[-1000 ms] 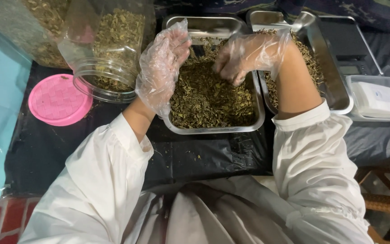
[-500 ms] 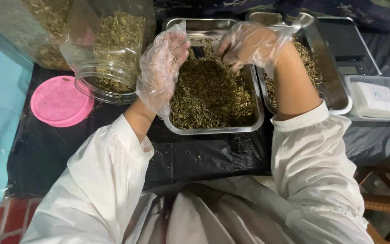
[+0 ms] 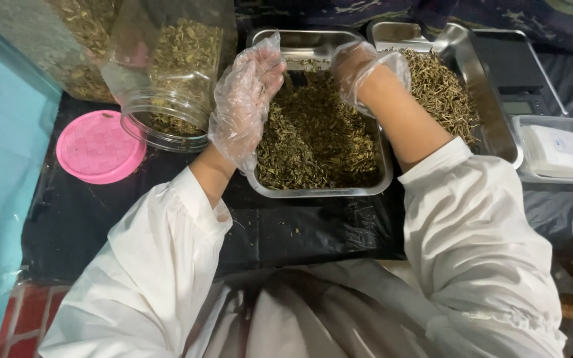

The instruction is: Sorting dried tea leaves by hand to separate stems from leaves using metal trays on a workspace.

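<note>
Dried herb leaves (image 3: 313, 142) fill the steel tray (image 3: 319, 192) at the middle of your black-covered table (image 3: 300, 229), heaped toward its near side with bare metal showing at the far end. Beside it on the right, a second tray (image 3: 492, 99) holds paler, twiggier stems, with a black scale (image 3: 515, 73) and a clear tub of white sachets (image 3: 555, 149) farther right. A clear jar (image 3: 167, 79) lies tipped on the left, its pink lid (image 3: 99, 146) flat on the table.

Your gloved left hand (image 3: 247, 99) rests at the tray's left rim, fingers loosely spread, nothing visibly held. Your gloved right hand (image 3: 359, 66) has curled down into the far leaves since a second ago, when it hovered open above them; whether its grip has closed on any, you cannot tell. The pile looks raked nearer.
</note>
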